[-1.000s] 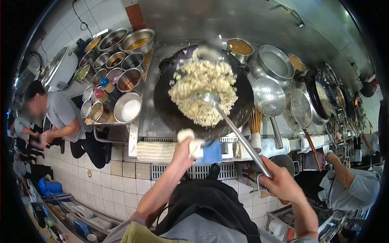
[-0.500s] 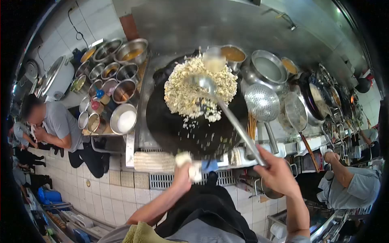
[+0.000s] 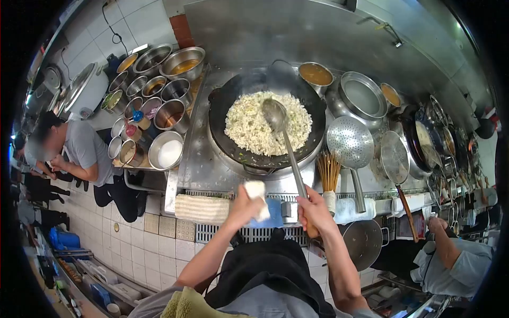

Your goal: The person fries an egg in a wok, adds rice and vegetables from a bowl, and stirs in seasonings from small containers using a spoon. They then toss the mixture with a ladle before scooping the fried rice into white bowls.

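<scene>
A black wok [image 3: 214, 119] sits level on the stove, with a mound of fried rice [image 3: 249, 127] flecked with green inside. My right hand [image 3: 316, 212] is closed round the handle of a long metal ladle [image 3: 274, 114], near its wooden end. The ladle's bowl rests on the rice. My left hand [image 3: 244, 208] grips a folded white cloth [image 3: 255, 190] just in front of the wok's near rim, apart from it. Below that hand lies a blue cloth [image 3: 270, 213] on the stove's front edge.
Left of the wok stand several metal bowls of seasonings, one with white powder [image 3: 168, 151]. To the right are a perforated skimmer [image 3: 350, 142], a bamboo brush [image 3: 328, 175], a wire strainer [image 3: 395, 158] and a pot of liquid [image 3: 363, 95]. Co-workers [image 3: 87, 151] are at both sides.
The wok has come down from a tilted, tossing position to level, and the flying rice has settled in it. My right hand and the ladle have moved left; my left hand rose slightly.
</scene>
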A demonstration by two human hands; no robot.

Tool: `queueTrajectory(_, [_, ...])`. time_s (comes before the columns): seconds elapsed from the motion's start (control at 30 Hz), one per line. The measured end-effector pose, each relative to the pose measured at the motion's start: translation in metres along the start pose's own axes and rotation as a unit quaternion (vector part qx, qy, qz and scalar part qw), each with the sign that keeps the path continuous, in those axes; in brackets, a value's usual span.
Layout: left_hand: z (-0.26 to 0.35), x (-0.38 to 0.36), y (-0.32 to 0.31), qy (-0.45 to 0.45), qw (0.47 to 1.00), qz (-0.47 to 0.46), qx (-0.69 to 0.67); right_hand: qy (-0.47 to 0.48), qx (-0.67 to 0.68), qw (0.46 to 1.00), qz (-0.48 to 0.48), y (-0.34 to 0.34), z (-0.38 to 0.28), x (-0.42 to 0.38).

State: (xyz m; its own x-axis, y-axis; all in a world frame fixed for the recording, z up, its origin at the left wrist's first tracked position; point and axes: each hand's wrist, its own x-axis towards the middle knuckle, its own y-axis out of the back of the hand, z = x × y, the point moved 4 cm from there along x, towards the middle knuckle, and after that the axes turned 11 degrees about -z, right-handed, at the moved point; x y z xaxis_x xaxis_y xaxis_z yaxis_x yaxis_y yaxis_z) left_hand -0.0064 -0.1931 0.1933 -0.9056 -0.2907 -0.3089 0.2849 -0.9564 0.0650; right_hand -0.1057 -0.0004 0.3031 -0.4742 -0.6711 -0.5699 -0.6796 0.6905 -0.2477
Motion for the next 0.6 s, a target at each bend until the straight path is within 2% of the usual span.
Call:
queueTrajectory(0.03, [0.035,-0.021,-0.012,0.026,0.988,-0.035,0.146,0.053,-0.173,0.983,0.012,-0.004,-0.008,0.000])
queueTrajectory(0.07, [0.030,-0.026,-0.026,0.000,0.948,-0.035,0.317,0.050,-0.171,0.984,0.009,-0.006,-0.010,-0.012])
queueTrajectory(0.13, [0.017,-0.031,-0.053,0.008,0.891,-0.053,0.452,0.043,-0.084,0.996,0.001,-0.007,-0.016,-0.046])
queueTrajectory(0.17, [0.009,-0.027,-0.058,0.012,0.893,-0.044,0.448,-0.010,0.017,1.000,-0.014,0.000,-0.009,-0.050])
queueTrajectory(0.27, [-0.011,-0.030,-0.069,0.033,0.884,-0.067,0.461,-0.043,-0.031,0.998,-0.023,0.038,0.015,0.006])
queueTrajectory(0.3, [-0.007,-0.028,-0.069,0.011,0.885,-0.040,0.464,0.004,-0.081,0.996,-0.024,0.035,0.003,0.017])
queueTrajectory(0.33, [-0.001,-0.028,-0.068,-0.010,0.885,-0.011,0.465,0.002,-0.085,0.996,-0.035,0.032,-0.001,0.028])
queueTrajectory(0.37, [0.001,-0.034,-0.069,-0.001,0.886,-0.007,0.465,0.073,-0.269,0.960,0.027,0.032,-0.008,0.034])
queueTrajectory(0.4, [0.005,-0.038,-0.070,0.004,0.873,0.000,0.488,0.147,-0.441,0.881,0.089,0.029,-0.018,0.036])
queueTrajectory(0.43, [0.013,-0.039,-0.070,0.005,0.860,0.008,0.511,0.146,-0.491,0.854,0.091,0.025,-0.025,0.034])
queueTrajectory(0.47, [0.024,-0.043,-0.069,0.008,0.860,0.012,0.510,0.147,-0.493,0.853,0.086,0.028,-0.022,0.034])
queueTrajectory(0.53, [0.052,-0.060,-0.063,-0.033,0.873,0.048,0.484,0.098,-0.589,0.798,0.084,0.038,-0.007,0.035])
queueTrajectory(0.57, [0.064,-0.071,-0.058,-0.035,0.885,0.065,0.459,0.040,-0.612,0.786,0.082,0.040,-0.010,0.028])
queueTrajectory(0.6, [0.057,-0.080,-0.049,-0.017,0.884,0.082,0.461,0.027,-0.641,0.763,0.082,0.044,-0.011,0.018])
